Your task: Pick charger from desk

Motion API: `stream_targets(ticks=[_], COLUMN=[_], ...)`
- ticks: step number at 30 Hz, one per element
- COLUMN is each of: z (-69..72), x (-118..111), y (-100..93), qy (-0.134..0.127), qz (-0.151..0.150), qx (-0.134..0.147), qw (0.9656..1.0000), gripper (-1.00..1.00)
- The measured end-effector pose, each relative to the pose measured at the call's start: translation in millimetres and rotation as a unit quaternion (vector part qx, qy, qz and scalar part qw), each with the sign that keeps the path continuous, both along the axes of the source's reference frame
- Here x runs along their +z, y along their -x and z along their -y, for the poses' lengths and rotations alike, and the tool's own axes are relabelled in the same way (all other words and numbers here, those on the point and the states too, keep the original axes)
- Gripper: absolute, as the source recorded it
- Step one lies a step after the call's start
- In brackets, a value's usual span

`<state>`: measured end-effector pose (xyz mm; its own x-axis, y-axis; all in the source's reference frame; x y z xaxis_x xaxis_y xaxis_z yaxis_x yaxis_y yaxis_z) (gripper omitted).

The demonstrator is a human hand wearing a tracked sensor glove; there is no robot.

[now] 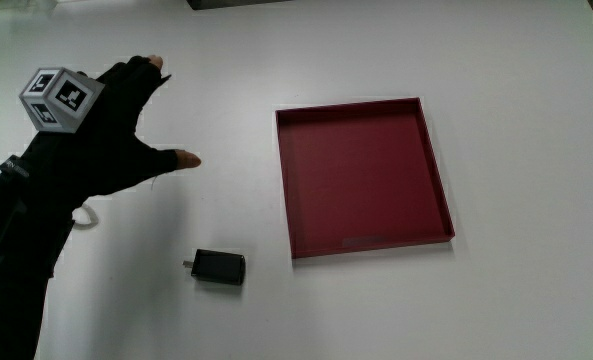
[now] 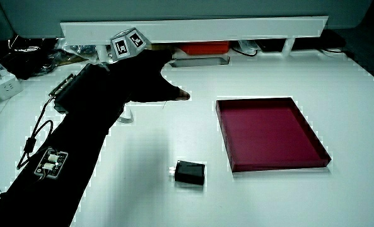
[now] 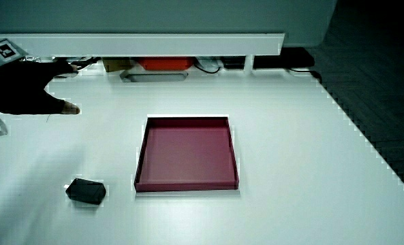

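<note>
A small black charger (image 1: 219,267) lies flat on the white table, nearer to the person than the red tray (image 1: 288,190) and beside its near corner. It shows in both side views too, as the charger (image 2: 190,173) and the charger (image 3: 86,192). The gloved hand (image 1: 116,130) hovers over the bare table, farther from the person than the charger and apart from it. Its fingers are spread and hold nothing. A patterned cube (image 1: 60,98) sits on the back of the hand. In both side views the hand (image 2: 146,75) (image 3: 24,88) reaches forward toward the low partition.
The shallow red tray (image 2: 227,135) (image 3: 142,163) holds nothing. A low white partition (image 2: 193,28) (image 3: 140,44) runs along the table's edge, with an orange object (image 2: 202,48) and cables under it. A white loop (image 1: 86,214) lies on the table under the hand.
</note>
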<state>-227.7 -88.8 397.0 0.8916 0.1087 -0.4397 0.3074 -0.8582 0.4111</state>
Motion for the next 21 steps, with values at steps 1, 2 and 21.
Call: stream_targets(ticks=[1, 2, 21], z=[-1.6, -3.8, -58.6], x=[0, 0, 24], y=[-0.3, -0.5, -26.9], qy=[0.001, 0.004, 0.012], qz=[-0.002, -0.003, -0.016], qx=[0.003, 0.004, 0.088], qw=[1.0, 1.0, 0.9959], gripper=[0.0, 0.0, 0.0])
